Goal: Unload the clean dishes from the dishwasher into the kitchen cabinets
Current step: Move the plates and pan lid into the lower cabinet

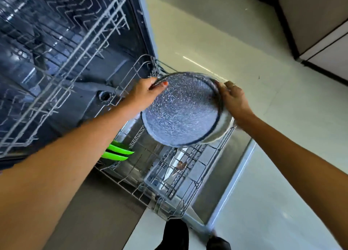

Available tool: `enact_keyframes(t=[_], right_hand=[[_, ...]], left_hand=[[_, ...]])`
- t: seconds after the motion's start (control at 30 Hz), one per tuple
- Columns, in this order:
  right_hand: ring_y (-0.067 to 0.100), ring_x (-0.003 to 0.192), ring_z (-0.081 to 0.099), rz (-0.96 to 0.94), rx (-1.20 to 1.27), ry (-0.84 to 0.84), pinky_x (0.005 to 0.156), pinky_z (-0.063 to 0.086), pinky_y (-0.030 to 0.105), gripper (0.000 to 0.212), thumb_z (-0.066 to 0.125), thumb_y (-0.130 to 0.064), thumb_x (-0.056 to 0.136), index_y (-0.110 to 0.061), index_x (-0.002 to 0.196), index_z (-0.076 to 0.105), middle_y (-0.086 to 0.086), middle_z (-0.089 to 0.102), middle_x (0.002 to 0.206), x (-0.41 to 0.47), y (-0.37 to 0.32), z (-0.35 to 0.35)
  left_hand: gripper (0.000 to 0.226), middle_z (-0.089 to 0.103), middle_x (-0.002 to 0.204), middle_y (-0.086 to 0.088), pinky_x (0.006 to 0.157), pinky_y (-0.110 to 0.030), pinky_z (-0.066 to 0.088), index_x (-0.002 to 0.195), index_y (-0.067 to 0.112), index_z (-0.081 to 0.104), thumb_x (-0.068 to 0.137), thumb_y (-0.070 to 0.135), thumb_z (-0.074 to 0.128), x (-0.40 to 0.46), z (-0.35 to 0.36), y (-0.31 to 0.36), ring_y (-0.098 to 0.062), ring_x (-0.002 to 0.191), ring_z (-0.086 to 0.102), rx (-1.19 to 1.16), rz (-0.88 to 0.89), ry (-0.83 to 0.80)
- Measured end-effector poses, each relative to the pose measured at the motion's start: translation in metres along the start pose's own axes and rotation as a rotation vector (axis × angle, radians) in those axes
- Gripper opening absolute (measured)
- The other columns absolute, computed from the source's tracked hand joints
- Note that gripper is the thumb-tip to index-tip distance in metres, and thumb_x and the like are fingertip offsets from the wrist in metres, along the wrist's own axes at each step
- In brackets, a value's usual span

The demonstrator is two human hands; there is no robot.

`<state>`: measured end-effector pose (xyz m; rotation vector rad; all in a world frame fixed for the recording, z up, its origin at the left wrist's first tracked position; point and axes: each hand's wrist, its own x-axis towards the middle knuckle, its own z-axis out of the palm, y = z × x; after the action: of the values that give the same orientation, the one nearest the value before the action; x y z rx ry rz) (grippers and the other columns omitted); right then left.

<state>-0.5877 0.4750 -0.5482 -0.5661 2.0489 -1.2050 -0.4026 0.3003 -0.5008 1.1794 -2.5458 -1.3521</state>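
Note:
A round textured glass plate hangs tilted above the pulled-out lower dishwasher rack. My left hand grips the plate's far left rim, thumb on its face. My right hand grips the opposite rim on the right. A second rim shows just behind the plate at its lower right; I cannot tell whether it is another plate. Two green utensils lie in the rack below my left forearm. A small piece of cutlery stands in the rack's basket.
The upper wire rack is pulled out at the left, over the dark dishwasher tub. The open dishwasher door lies under the lower rack. Pale floor tiles spread to the right, with white cabinet fronts at the top right. My dark-clad legs show at the bottom.

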Motion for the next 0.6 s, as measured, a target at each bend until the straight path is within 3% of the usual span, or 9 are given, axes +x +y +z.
enact_keyframes(t=[0.07, 0.2, 0.27, 0.37, 0.47, 0.53, 0.6], right_hand=[[0.016, 0.079, 0.058, 0.103, 0.261, 0.004, 0.076, 0.053, 0.029, 0.024, 0.047, -0.035, 0.098, -0.016, 0.089, 0.059, 0.001, 0.061, 0.081, -0.015, 0.006, -0.014], [0.026, 0.093, 0.064, 0.286, 0.489, 0.031, 0.084, 0.055, 0.041, 0.027, 0.042, -0.037, 0.099, -0.018, 0.098, 0.061, 0.008, 0.068, 0.098, -0.042, 0.008, -0.043], [0.034, 0.103, 0.063, 0.31, 0.476, 0.038, 0.09, 0.052, 0.045, 0.036, 0.034, -0.039, 0.101, -0.017, 0.101, 0.062, 0.019, 0.065, 0.111, -0.058, 0.006, -0.056], [0.04, 0.103, 0.061, 0.356, 0.458, 0.005, 0.085, 0.053, 0.046, 0.046, 0.027, -0.044, 0.101, -0.014, 0.098, 0.062, 0.028, 0.062, 0.115, -0.081, 0.002, -0.07], [0.034, 0.106, 0.06, 0.368, 0.335, -0.145, 0.093, 0.05, 0.046, 0.039, 0.044, -0.046, 0.095, -0.012, 0.105, 0.059, 0.018, 0.062, 0.114, -0.1, 0.008, -0.083], [0.031, 0.103, 0.06, 0.358, 0.193, -0.235, 0.094, 0.049, 0.044, 0.037, 0.055, -0.034, 0.093, -0.005, 0.117, 0.055, 0.014, 0.062, 0.109, -0.114, 0.021, -0.092], [0.027, 0.093, 0.06, 0.388, 0.085, -0.301, 0.09, 0.049, 0.042, 0.031, 0.058, -0.025, 0.093, -0.004, 0.116, 0.055, 0.011, 0.063, 0.098, -0.133, 0.032, -0.099]], left_hand=[[0.023, 0.039, 0.063, 0.004, 0.048, -0.02, 0.026, 0.094, 0.016, 0.058, 0.097, 0.036, 0.048, -0.009, 0.018, 0.007, -0.008, 0.055, 0.035, -0.12, -0.122, 0.016], [0.019, 0.046, 0.075, 0.003, 0.058, -0.023, 0.028, 0.083, 0.022, 0.052, 0.096, 0.035, 0.05, -0.03, 0.053, 0.026, -0.007, 0.065, 0.039, -0.321, -0.227, 0.061], [0.01, 0.048, 0.082, 0.005, 0.06, -0.02, 0.03, 0.098, 0.02, 0.05, 0.097, 0.03, 0.051, -0.042, 0.066, 0.036, -0.005, 0.07, 0.042, -0.369, -0.274, 0.101], [0.023, 0.044, 0.085, 0.006, 0.057, -0.018, 0.031, 0.111, 0.019, 0.032, 0.098, 0.026, 0.049, -0.065, 0.085, 0.051, -0.003, 0.07, 0.04, -0.441, -0.449, 0.187], [0.026, 0.045, 0.081, 0.0, 0.054, -0.02, 0.03, 0.116, 0.008, 0.045, 0.099, 0.029, 0.045, -0.097, 0.11, 0.062, -0.008, 0.064, 0.039, -0.421, -0.626, 0.238], [0.036, 0.048, 0.081, -0.004, 0.058, -0.026, 0.034, 0.116, 0.0, 0.053, 0.1, 0.031, 0.043, -0.123, 0.129, 0.063, -0.015, 0.067, 0.043, -0.409, -0.706, 0.242], [0.043, 0.049, 0.08, -0.006, 0.06, -0.028, 0.038, 0.115, -0.007, 0.052, 0.1, 0.032, 0.042, -0.156, 0.148, 0.066, -0.019, 0.068, 0.045, -0.409, -0.761, 0.265]])
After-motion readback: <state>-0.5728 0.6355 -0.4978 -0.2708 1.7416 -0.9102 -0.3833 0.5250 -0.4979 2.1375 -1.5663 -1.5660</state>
